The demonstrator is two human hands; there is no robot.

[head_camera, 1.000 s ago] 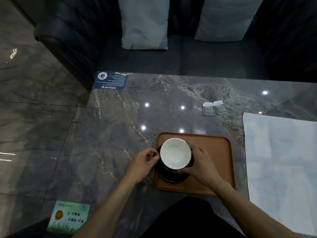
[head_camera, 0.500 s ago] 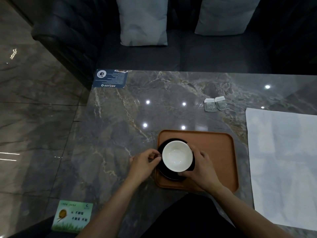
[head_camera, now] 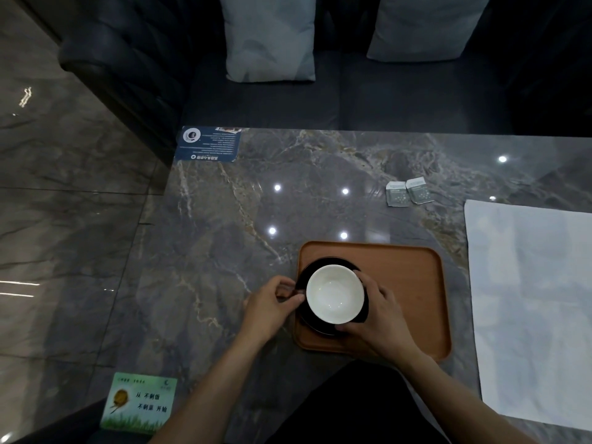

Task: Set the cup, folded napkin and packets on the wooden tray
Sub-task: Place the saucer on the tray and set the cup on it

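Round white cup (head_camera: 334,293) on black saucer (head_camera: 320,263), rounded wooden tray (head_camera: 410,283), glossy marble counter (head_camera: 224,235), left hand (head_camera: 272,302) pinching the handle, right hand (head_camera: 379,315) cupping its side.

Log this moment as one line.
cup on saucer, tray left end | left hand at handle | right hand on cup side | packets, napkin on table, unfolded

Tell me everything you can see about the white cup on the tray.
The cup is round, with a glossy white inside that looks ceramic, and it appears empty. It sits upright on a black saucer at the left end of the wooden tray. Its outer wall looks dark where it shows at the right. The left hand pinches at its left side, probably on a handle that is hidden. The right hand wraps the right side and near edge.
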